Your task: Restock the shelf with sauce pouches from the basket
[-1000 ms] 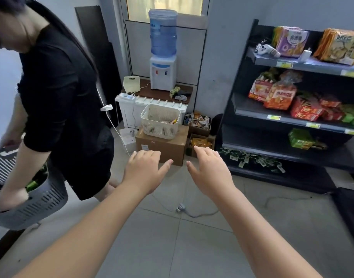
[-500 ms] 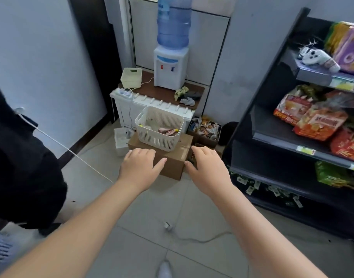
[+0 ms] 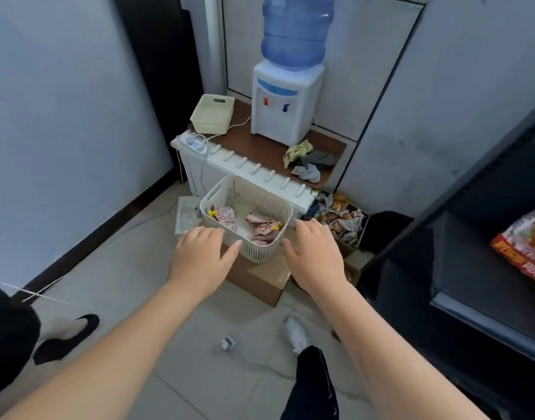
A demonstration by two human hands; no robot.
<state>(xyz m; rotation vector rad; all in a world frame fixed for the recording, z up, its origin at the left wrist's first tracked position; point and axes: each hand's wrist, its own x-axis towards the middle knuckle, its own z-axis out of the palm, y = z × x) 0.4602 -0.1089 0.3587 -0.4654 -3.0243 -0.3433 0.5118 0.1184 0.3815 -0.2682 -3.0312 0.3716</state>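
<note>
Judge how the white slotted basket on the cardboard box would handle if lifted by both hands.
The basket is probably light: only a few sauce pouches lie inside. Its slotted plastic walls may flex slightly. The loose pouches could slide if it tilts. The left hand and right hand flank it.

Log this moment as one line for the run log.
phase: reaching | left hand: open, empty | right hand: open, empty | white slotted plastic basket: on cardboard box, holds pink pouches

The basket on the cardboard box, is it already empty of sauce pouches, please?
No, several pink sauce pouches lie in the bottom of the white basket, which sits on the cardboard box.
</note>
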